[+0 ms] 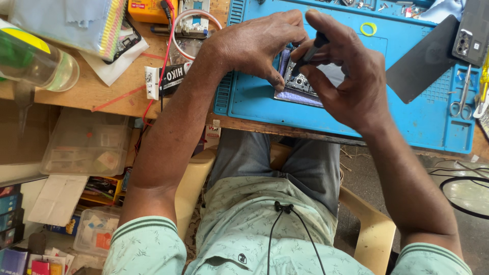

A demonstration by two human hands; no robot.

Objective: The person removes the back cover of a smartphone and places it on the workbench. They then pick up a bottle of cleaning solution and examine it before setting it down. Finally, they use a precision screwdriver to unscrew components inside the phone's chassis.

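Observation:
An opened phone point(300, 84) with its back removed lies on a blue work mat point(423, 117), its camera module and inner parts exposed. My left hand point(257, 46) presses down on the phone's left side and holds it steady. My right hand point(346, 76) grips a thin black screwdriver point(311, 48), its tip pointing down onto the phone's upper part near the cameras.
A dark back cover point(420, 61) and a second phone point(471, 33) lie at the mat's right. Scissors point(462, 99) rest at the right edge, a yellow ring point(368, 28) near the top. A clear bottle point(38, 63), cables and clear plastic boxes point(84, 145) sit left.

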